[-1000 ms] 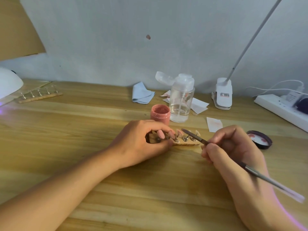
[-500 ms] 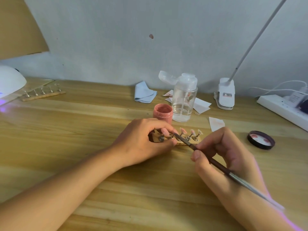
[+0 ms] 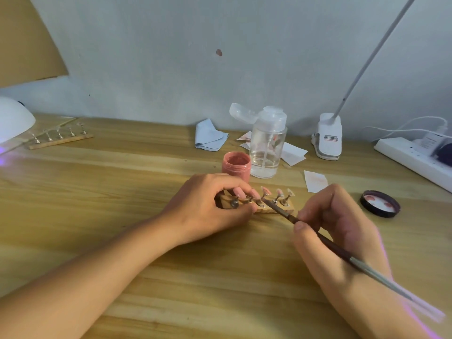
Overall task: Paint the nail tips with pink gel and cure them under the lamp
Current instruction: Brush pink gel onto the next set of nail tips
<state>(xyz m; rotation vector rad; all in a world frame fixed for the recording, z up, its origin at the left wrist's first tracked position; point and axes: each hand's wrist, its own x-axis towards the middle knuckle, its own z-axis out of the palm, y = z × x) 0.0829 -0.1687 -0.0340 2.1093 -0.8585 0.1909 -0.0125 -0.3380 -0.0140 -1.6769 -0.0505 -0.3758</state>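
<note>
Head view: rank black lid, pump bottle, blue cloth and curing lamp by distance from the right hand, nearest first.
From the right hand:
1. black lid, on the table just to its right.
2. pump bottle, behind it, toward the wall.
3. blue cloth, further left along the back.
4. curing lamp, at the far left edge.

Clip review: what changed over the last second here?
The right hand brought the brush down and leftward, its tip now among the nail tips. The left hand still grips the wooden holder; the pink gel jar and lid stayed put.
</note>
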